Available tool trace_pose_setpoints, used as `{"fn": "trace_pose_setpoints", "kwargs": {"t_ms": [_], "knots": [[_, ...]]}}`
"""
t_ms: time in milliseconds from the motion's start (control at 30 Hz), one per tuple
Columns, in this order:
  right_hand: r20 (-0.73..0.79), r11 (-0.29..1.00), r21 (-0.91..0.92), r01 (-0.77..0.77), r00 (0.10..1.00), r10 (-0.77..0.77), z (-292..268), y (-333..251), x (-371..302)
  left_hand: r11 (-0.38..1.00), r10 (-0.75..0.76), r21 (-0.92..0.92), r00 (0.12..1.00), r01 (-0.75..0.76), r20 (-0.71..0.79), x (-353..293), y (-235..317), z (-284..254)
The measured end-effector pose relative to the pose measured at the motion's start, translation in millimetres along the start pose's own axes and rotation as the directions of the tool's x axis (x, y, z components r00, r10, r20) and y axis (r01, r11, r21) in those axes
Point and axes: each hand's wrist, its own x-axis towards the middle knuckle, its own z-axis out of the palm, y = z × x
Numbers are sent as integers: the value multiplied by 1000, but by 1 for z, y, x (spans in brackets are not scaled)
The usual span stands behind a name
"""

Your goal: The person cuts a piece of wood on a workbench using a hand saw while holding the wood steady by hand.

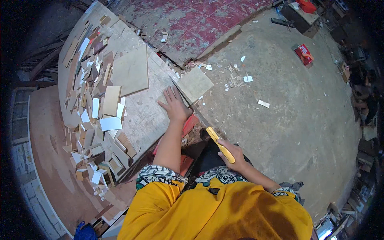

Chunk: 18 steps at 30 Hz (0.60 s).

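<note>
My right hand [235, 155] is closed round the yellow handle of a hand saw [218, 143]. The saw's narrow dark blade runs up and left from the handle, along the near-left edge of a pale square board [195, 84]. That board juts past the right edge of the work table. My left hand [176, 105] lies with fingers spread on the table side of the blade, pressing down on a piece of board mostly hidden under it. The blade passes close beside the left hand's outer edge. Where the blade meets the wood is too small to make out.
The pale work table [146, 116] carries a larger thin board [131, 72] and a heap of wood and white offcuts [110, 124] on its left. Wood scraps [236, 78] litter the concrete floor. A red packet [305, 55] lies farther right. Something red [190, 125] shows beneath the table edge.
</note>
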Motion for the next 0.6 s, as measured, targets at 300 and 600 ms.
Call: {"fn": "trace_pose_setpoints", "kwargs": {"t_ms": [300, 600], "knots": [[67, 998, 51, -33, 997, 29, 2, -12, 12, 999, -9, 36, 999, 11, -50, 5, -2, 14], [-10, 996, 88, 30, 1000, -29, -4, -3, 11, 996, 44, 82, 999, -42, -25, 2, -3, 13]]}}
